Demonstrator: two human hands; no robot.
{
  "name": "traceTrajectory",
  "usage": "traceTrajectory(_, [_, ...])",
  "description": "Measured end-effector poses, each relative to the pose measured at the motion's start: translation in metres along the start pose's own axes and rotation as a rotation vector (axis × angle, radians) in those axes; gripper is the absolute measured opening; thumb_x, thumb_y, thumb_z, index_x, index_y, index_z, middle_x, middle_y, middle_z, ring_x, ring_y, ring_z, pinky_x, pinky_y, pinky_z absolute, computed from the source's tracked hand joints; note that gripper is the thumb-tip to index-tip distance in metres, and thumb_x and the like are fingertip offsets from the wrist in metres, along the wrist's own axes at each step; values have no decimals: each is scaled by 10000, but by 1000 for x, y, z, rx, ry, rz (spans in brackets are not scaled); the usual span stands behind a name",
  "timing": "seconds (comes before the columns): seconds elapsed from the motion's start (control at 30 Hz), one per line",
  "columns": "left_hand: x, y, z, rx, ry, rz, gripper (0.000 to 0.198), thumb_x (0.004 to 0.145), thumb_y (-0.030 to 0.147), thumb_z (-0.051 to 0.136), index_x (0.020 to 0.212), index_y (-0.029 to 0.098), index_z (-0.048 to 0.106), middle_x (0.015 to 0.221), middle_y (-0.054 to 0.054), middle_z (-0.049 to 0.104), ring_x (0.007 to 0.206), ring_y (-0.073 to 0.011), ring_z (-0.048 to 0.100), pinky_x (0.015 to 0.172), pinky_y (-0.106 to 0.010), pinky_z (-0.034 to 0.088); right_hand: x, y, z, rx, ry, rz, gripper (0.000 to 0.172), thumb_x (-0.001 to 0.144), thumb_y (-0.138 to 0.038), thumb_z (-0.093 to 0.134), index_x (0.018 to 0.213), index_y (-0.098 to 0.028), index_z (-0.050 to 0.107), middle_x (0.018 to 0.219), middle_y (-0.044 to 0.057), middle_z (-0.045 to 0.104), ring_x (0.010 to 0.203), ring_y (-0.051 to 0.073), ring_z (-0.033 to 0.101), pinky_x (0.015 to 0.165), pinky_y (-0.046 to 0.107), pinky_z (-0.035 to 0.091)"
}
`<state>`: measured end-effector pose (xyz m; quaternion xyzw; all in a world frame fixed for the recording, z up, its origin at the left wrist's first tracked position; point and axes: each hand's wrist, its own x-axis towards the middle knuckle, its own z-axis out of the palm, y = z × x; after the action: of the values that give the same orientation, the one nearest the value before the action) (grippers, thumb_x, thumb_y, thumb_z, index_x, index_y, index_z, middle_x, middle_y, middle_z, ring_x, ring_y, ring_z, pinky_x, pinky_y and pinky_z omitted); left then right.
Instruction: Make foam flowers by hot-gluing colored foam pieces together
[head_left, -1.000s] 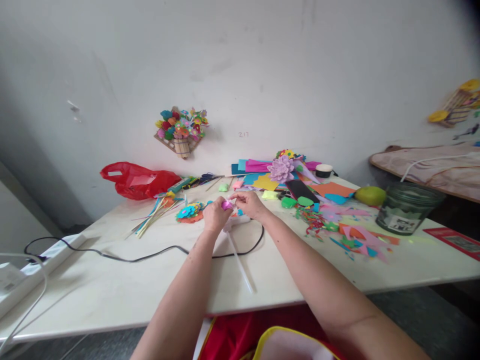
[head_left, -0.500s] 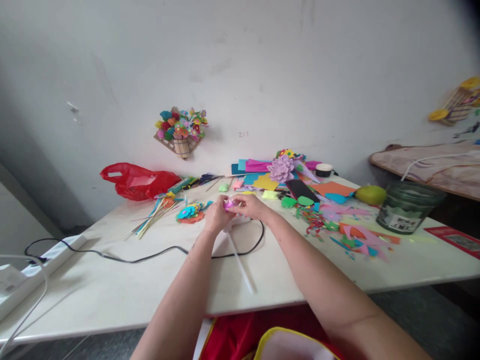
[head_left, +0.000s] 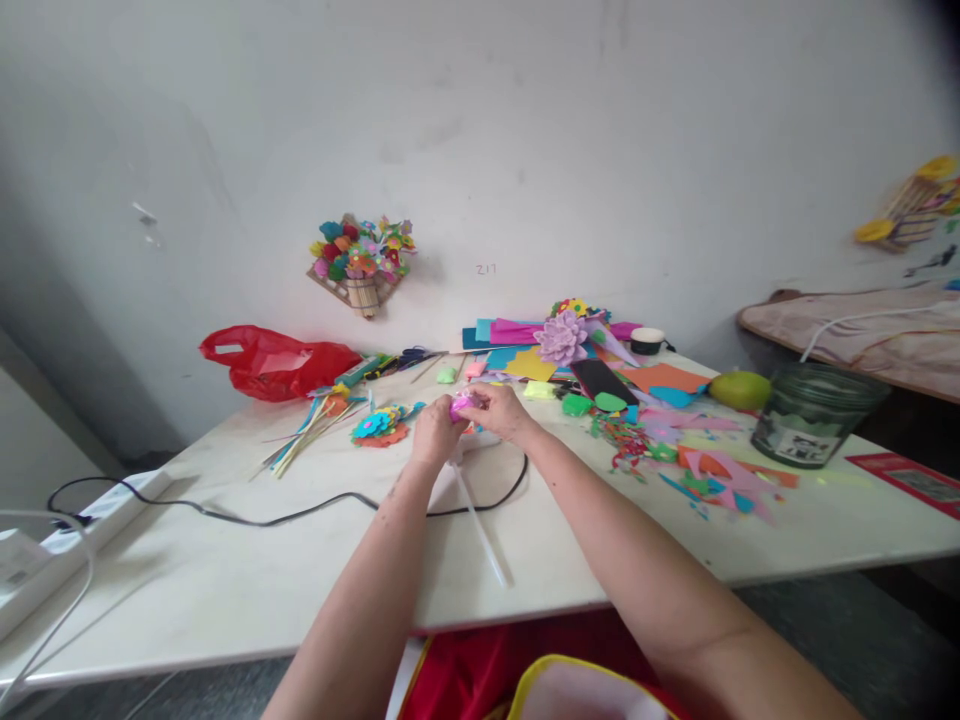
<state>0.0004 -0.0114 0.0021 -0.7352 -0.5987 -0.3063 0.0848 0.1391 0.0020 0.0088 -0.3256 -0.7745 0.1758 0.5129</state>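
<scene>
Close together above the middle of the table, my two hands work on a small purple-pink lump of soft clay (head_left: 461, 406), which seems to be in clear wrapping. My left hand (head_left: 436, 432) is closed round its lower left side. The fingers of my right hand (head_left: 498, 412) pinch its upper right side. Below them lies a white glue gun, mostly hidden by my hands, with a long translucent glue stick (head_left: 481, 530) pointing towards me. Blue and orange foam flowers (head_left: 379, 427) lie left of my left hand.
A black cord (head_left: 292, 522) runs to a power strip (head_left: 112, 515) at left. A red plastic bag (head_left: 285, 365) sits at the back left. Foam sheets (head_left: 529, 362), a phone (head_left: 604, 383), scraps (head_left: 720, 485) and a dark green tub (head_left: 814, 415) are at right.
My right hand has shifted slightly, its fingers drawing back at the lump, so more of the purple-pink clay shows. My left hand stays in nearly the same place.
</scene>
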Motion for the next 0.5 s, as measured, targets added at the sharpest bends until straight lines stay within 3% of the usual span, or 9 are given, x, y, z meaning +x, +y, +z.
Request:
traceTrajectory(0.27, [-2,-2,-5,68,-50,41,158,779,302,478,787,178,575,795,-62,637,787,-186,597,664,-254,387,2,3,-4,67,-69,-30,225,629,-286,681,807,-149,666,708,2,627,582,88,515,560,192,384])
traceTrajectory(0.5, [-7,10,-7,188,5,-57,282,711,433,549,862,195,553,852,-64,599,812,-205,591,619,-258,393,1,2,-1,-95,-44,-94,87,635,-177,648,718,-155,635,641,-18,574,586,87,475,559,194,344])
